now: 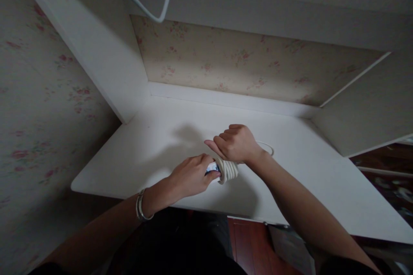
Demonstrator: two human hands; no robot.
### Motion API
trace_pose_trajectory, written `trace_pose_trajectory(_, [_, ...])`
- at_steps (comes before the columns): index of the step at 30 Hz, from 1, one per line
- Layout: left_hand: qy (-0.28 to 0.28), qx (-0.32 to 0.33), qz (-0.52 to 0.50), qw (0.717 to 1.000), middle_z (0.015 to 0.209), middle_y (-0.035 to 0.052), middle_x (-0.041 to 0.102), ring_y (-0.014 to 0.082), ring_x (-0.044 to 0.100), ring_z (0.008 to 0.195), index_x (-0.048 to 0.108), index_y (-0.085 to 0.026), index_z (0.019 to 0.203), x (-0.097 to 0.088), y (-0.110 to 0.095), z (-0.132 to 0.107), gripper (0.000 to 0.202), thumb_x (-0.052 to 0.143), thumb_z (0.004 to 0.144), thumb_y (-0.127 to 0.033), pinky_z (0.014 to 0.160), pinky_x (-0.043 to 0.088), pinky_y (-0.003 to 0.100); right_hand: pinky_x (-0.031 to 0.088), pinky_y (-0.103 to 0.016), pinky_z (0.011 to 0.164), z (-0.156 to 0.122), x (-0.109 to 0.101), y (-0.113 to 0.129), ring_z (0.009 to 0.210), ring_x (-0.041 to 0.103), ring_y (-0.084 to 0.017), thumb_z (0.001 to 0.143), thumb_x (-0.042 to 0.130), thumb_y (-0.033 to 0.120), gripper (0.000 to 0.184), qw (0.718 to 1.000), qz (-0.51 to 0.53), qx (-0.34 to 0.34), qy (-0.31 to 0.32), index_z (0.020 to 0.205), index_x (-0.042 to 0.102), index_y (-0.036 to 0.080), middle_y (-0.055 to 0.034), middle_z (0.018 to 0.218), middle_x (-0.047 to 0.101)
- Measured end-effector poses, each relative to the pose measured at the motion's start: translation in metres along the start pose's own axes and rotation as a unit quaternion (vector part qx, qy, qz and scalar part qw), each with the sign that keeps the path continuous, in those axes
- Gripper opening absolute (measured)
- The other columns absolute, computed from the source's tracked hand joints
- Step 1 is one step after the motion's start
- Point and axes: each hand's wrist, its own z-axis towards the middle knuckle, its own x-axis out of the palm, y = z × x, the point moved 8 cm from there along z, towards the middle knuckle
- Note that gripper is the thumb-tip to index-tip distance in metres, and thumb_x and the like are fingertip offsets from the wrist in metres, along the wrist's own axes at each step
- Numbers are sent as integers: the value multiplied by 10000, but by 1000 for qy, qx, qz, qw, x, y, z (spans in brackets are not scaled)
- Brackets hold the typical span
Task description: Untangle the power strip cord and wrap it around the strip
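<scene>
Close-set coils of a white cord (229, 170) are wrapped around an object with a white-and-blue label (212, 167), just above the tabletop. My left hand (191, 175) is closed on the labelled end, with the thumb along its lower side; most of the object is hidden by the fingers and coils, so its kind cannot be made out. Just above the coils is my right hand (235, 142), fingers curled into a fist and thumb pointing left. A loop of the cord comes out behind the right wrist and seems to run into this fist, whose inside is hidden.
Both hands are over a white desktop (129, 154) with a rounded left corner. White side panels (371, 107) and an overhead shelf (258, 4) enclose it. A pale cable (160, 19) hangs at the top left. Reddish wood flooring (248, 245) shows below.
</scene>
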Motion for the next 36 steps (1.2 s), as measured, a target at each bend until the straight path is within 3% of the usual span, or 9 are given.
trace_pose_trajectory(8, [10,36,25,999,987,83,688,240,665,915,581,-185,1019,-11,-31,-15,367,262,981,-360,815,494,378,217,-304,554,12,18,-11,457,464,-118,997,255,437,614,999,31,31,26,622,659,167,-45,533,635])
trace_pose_trajectory(11, [5,21,32,999,986,88,685,261,664,923,569,-188,1023,-11,-31,-16,461,301,940,-554,798,500,384,199,-301,544,13,26,-10,464,481,-127,996,247,455,627,997,46,41,54,622,671,181,-45,554,654])
trace_pose_trajectory(14, [-4,-3,38,999,988,101,687,301,669,909,555,-180,1034,-8,-27,-13,645,412,786,-758,754,515,393,197,-296,540,17,23,-7,471,493,-131,997,235,473,654,995,60,52,67,615,680,183,-46,546,648])
trace_pose_trajectory(19, [-19,-15,70,997,970,108,695,304,674,893,559,-181,999,-6,-27,-9,550,402,840,-684,737,518,400,230,-291,554,26,4,4,484,501,-133,998,196,502,699,995,71,47,44,629,691,172,-49,537,628])
trace_pose_trajectory(22, [-15,-7,71,997,962,89,695,285,675,886,565,-201,985,-8,-29,-11,503,413,850,-662,740,515,382,229,-285,553,24,7,0,489,496,-137,995,200,511,697,995,65,59,49,639,698,177,-45,530,611])
trace_pose_trajectory(26, [-13,0,50,999,916,77,692,275,677,848,562,-199,977,-13,-28,-17,551,423,822,-710,717,512,367,231,-280,549,13,24,-22,489,492,-132,991,226,521,677,987,87,111,77,631,688,181,-27,508,580])
trace_pose_trajectory(30, [-16,26,21,999,938,75,685,250,669,846,555,-197,971,-20,-31,-24,528,436,832,-693,716,510,348,293,-263,568,-1,48,-34,518,526,-122,995,206,530,684,964,180,167,104,622,657,177,-18,536,592])
trace_pose_trajectory(33, [-29,49,-6,998,924,66,677,223,658,822,545,-197,925,-30,-35,-27,481,456,843,-663,715,503,334,353,-243,604,-15,71,-31,554,556,-118,1010,173,492,674,937,250,204,136,655,653,177,-25,588,629])
trace_pose_trajectory(36, [-68,22,-20,997,892,59,678,215,657,796,528,-201,916,-45,-27,-26,430,495,845,-624,701,493,330,377,-247,598,-34,93,-19,557,561,-132,1015,237,423,568,928,261,204,167,759,683,181,-32,632,660])
